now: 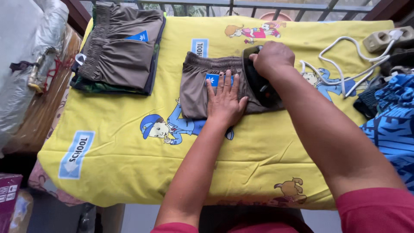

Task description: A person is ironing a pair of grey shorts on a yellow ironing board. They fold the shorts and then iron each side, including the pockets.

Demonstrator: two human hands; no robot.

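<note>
Shorts (202, 86), brown and folded, lie near the middle of the bench's yellow cartoon cloth (129, 164). Left hand (225, 101) presses flat on them, fingers spread, gripping nothing. Right hand (272, 57) has its grip closed around a dark iron (258, 88) resting on the shorts' right part. Left of the shorts sits a stack of folded clothes (118, 49); right of them trails a white cord (345, 64).

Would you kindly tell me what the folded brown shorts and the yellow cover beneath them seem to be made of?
The brown shorts look like thin, smooth synthetic knit, faintly shiny, with a gathered elastic waistband. The yellow cover looks like matte woven cotton or a blend, printed with cartoons and softly creased.
</note>
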